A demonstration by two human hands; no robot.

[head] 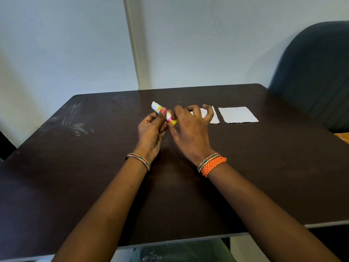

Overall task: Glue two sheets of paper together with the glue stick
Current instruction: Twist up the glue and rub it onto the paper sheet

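Glue stick (164, 113): white cap end tilted up and to the left, yellow and pink base end lower right; held in the air above the table (94, 167), between both hands.
Left hand (152, 132): fingers closed around the middle of the glue stick, thumb laid over the barrel.
Right hand (188, 132): thumb and forefinger pinched on the yellow base end; remaining fingers spread and curled, holding nothing.
Near sheet of paper (214, 116): white, flat on the table, partly hidden behind the right hand's fingers.
Far sheet of paper (238, 114): white, flat, just beside the first, apart from it.
Bangles: one seen on each wrist; an orange braided band (213, 166) is worn on the right.
Chair (317, 72): dark, at the table's far right corner.
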